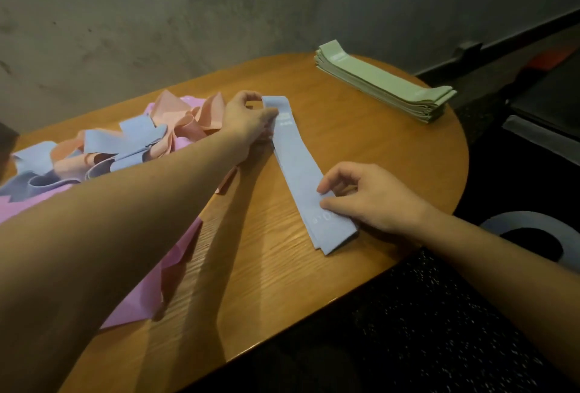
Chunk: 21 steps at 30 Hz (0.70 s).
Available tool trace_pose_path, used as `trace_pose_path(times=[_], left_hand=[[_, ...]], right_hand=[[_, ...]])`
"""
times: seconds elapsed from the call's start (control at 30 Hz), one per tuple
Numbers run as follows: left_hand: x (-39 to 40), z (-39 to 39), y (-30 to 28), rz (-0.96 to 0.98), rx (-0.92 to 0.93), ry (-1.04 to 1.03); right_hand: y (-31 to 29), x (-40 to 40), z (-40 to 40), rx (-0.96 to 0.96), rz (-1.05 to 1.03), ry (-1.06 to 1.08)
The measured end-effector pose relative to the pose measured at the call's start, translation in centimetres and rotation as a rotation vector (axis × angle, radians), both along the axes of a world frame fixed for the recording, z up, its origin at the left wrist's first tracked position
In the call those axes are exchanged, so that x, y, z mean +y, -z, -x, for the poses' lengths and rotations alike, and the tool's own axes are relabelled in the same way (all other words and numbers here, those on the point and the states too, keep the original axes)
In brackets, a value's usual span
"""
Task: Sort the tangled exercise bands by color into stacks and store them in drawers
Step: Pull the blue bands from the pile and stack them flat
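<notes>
A flat blue exercise band (298, 166) lies on top of a small blue stack in the middle of the wooden table (361, 129). My left hand (248, 119) pinches its far end between thumb and fingers. My right hand (361, 195) pinches its near end, fingers curled over the edge. A neat stack of green bands (386, 82) sits at the table's far right. A tangled heap of blue and peach bands (125, 145) lies at the left on a pink plastic sheet (163, 286).
A rough grey wall runs behind the table. To the right, off the table's edge, are dark furniture and a grey ring-shaped object (533, 226) lower down. Bare wood shows between the blue stack and the green stack.
</notes>
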<state>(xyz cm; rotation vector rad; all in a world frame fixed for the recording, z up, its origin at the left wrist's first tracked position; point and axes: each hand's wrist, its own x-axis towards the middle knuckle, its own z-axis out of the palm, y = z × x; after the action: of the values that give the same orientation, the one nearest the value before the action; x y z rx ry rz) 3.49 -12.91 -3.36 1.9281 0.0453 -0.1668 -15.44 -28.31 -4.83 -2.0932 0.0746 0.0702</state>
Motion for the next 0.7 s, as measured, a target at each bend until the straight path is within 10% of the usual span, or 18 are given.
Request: trace_pose_path(times=[0.2,0.7], left_hand=[[0.1,-0.6,0.7,-0.128,-0.077,0.069],[0.3,-1.7,1.7,-0.204,-0.143,0.083]], right_hand=[[1.0,-1.2,0.2,-0.176,0.498,-0.123],[2.5,-3.6,1.3,-0.447,0.352,-0.447]])
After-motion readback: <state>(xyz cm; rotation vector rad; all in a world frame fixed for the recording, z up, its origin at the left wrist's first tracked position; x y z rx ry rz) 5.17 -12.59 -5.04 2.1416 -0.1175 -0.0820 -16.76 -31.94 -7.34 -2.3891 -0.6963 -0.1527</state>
